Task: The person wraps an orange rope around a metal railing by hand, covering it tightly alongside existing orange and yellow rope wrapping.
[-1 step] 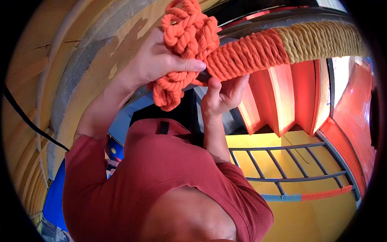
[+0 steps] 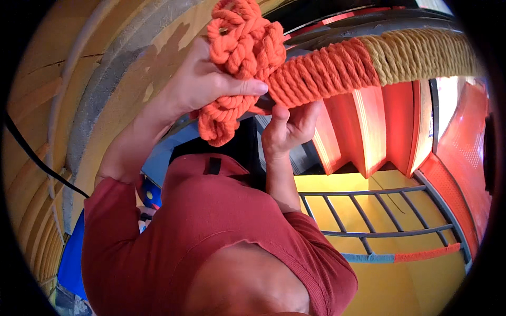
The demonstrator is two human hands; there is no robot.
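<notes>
A thick bundle of looped orange rope (image 2: 247, 45) is in my left hand (image 2: 203, 84), its thumb pressed across the front and its other fingers hidden behind. The bundle sits beside the left end of the orange wrapping on a curved bar (image 2: 321, 73). Close, side-by-side turns cover this stretch, and tan rope wrapping (image 2: 421, 55) continues to the right. My right hand (image 2: 289, 129) grips the bar from below, thumb by the last orange turns, fingertips out of sight behind it. A short piece of rope runs between bundle and bar.
A curved yellowish wall (image 2: 37, 100) with a black cable (image 2: 39, 158) rises on the left. Red pleated panels (image 2: 363, 126) hang behind the bar. Lower right, a grey ladder-like frame (image 2: 374, 213) stands against yellow, with blue and red wrapping on one rail.
The rope bundle and my left hand have shifted very slightly to the left. My right hand stays at the bar's underside.
</notes>
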